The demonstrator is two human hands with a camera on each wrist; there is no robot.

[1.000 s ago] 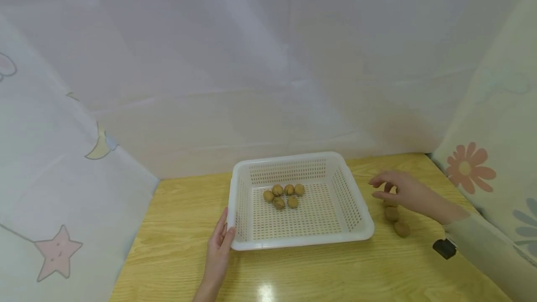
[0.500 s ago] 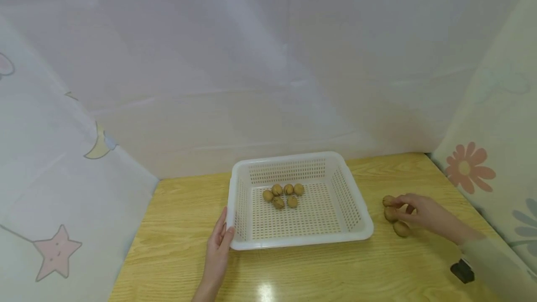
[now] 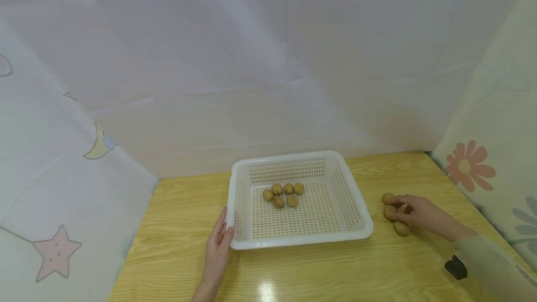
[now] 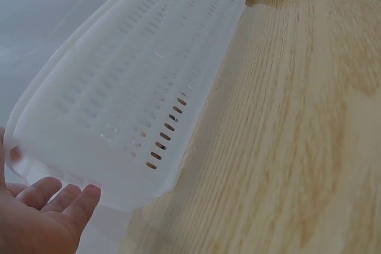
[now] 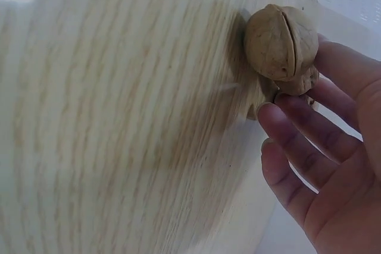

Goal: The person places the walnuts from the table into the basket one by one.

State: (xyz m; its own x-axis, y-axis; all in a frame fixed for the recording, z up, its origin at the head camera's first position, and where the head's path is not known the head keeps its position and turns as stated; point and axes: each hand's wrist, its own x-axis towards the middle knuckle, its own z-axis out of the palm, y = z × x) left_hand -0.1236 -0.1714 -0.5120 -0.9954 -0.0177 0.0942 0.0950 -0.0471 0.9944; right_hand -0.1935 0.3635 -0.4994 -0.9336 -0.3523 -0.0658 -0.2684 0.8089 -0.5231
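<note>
A white perforated plastic basket [image 3: 302, 242] sits on the table, with several walnuts [image 3: 278, 202] grouped on its floor toward the left. My left hand [image 3: 216, 250] holds the basket's near left corner, thumb over the rim; in the left wrist view its fingers [image 4: 83, 203] lie against the outer wall. To the right of the basket, three walnuts form a short row. My right hand [image 3: 419, 216] pinches the middle walnut [image 3: 389, 212] between thumb and index finger. The nearest walnut [image 5: 280, 43] partly hides that grip in the right wrist view.
The wooden table [image 3: 176, 218] carries everything. Beyond its back edge hangs a pale cloth [image 3: 268, 83], and patterned cloths stand on the left and right sides. A far walnut [image 3: 388, 198] and a near walnut [image 3: 401, 228] flank the pinched one.
My right hand has come down and toward me from above the far end of the row, its fingers closing on the middle walnut. My left hand and the basket stay put.
</note>
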